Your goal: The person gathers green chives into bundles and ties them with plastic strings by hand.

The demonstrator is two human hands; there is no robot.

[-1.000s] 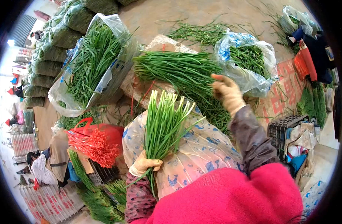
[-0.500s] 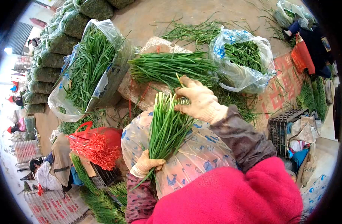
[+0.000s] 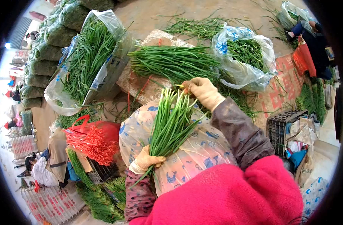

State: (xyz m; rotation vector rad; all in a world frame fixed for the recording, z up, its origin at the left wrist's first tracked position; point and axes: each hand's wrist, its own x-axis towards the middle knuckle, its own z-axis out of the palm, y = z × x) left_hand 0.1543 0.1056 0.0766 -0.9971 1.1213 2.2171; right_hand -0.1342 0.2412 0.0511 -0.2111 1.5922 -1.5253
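My left hand (image 3: 147, 160), in a pale glove, is wrapped round the lower part of a bunch of green chives (image 3: 168, 129). The bunch stands up over my lap, its whitish stalk ends at the top. At those ends is my right hand (image 3: 205, 93), also gloved, its fingertips pinched on a thin yellowish chive leaf (image 3: 180, 86). Patterned plastic sheeting (image 3: 192, 165) covers my lap beneath the bunch. Just beyond my right hand, a larger pile of chives (image 3: 171, 62) lies across a speckled board (image 3: 130, 84).
Clear plastic bags of greens stand at the left (image 3: 53, 93) and right (image 3: 267, 80). Red ties (image 3: 92, 144) lie by a red bag at my left. A black crate (image 3: 284, 125) sits at my right. Stacked sacks (image 3: 46, 65) and other people are farther off.
My right hand has shifted slightly up and right along the stalk ends, its fingers now pinched closer together. My left hand keeps its hold on the bunch. The view has shifted slightly.
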